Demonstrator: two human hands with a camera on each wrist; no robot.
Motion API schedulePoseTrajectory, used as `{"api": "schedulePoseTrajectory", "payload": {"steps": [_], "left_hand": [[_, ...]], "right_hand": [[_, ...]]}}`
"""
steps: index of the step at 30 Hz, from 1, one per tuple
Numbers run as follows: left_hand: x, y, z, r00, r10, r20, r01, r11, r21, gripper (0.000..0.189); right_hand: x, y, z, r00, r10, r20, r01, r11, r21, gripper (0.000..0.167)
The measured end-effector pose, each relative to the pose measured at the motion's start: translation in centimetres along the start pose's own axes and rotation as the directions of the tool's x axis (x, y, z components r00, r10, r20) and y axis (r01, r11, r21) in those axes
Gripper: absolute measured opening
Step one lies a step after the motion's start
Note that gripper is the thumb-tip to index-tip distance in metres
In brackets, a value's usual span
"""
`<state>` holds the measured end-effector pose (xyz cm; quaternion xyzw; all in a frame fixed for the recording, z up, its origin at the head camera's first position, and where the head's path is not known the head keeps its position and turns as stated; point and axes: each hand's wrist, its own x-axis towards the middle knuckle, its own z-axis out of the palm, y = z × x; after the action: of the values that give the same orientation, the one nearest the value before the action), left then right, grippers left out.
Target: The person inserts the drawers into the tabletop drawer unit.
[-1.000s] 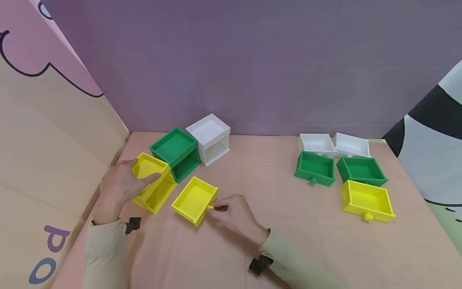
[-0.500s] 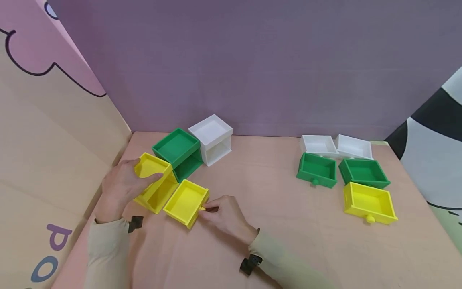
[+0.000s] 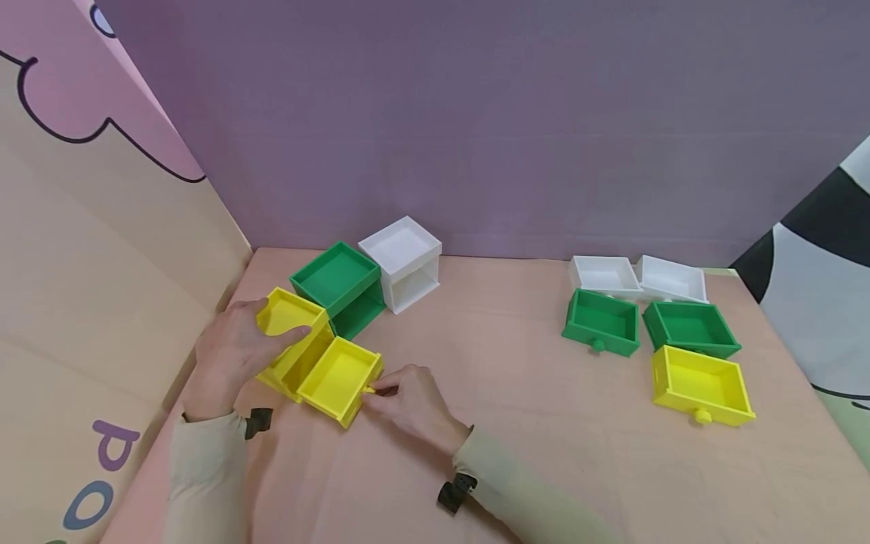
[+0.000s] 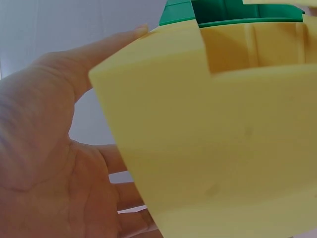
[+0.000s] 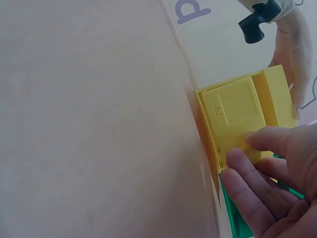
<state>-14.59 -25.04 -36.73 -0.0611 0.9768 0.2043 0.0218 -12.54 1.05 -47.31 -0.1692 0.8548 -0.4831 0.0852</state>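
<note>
A yellow drawer cabinet (image 3: 294,311) stands at the left of the table. My left hand (image 3: 227,359) grips it from the left side, thumb along the top front edge. In the left wrist view the yellow cabinet's wall (image 4: 168,129) fills most of the frame, with the left hand (image 4: 44,134) beside it. My right hand (image 3: 413,402) pinches the small knob of a yellow drawer (image 3: 340,375), whose back end sits at the lower opening of the cabinet. In the right wrist view the drawer (image 5: 237,106) overlaps the opening, right hand (image 5: 280,188) at its front.
A green cabinet (image 3: 336,278) and a white cabinet (image 3: 401,249) stand behind the yellow one. Loose at the right lie two white drawers (image 3: 603,275), two green drawers (image 3: 601,321) and another yellow drawer (image 3: 703,384). A purple wall (image 3: 476,128) closes off the back.
My right hand has moved left with the yellow drawer, bringing its back end from a gap away up to the cabinet's opening. The left hand keeps its grip on the cabinet.
</note>
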Motion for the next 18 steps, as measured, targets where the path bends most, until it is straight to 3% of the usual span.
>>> {"api": "schedulePoseTrajectory", "payload": {"steps": [18], "left_hand": [[0.2, -0.1, 0.1, 0.999, -0.022, 0.025, 0.022, 1.000, -0.009, 0.103]], "right_hand": [[1.3, 0.3, 1.2, 0.999, -0.033, -0.014, 0.033, 0.999, 0.025, 0.016]]}}
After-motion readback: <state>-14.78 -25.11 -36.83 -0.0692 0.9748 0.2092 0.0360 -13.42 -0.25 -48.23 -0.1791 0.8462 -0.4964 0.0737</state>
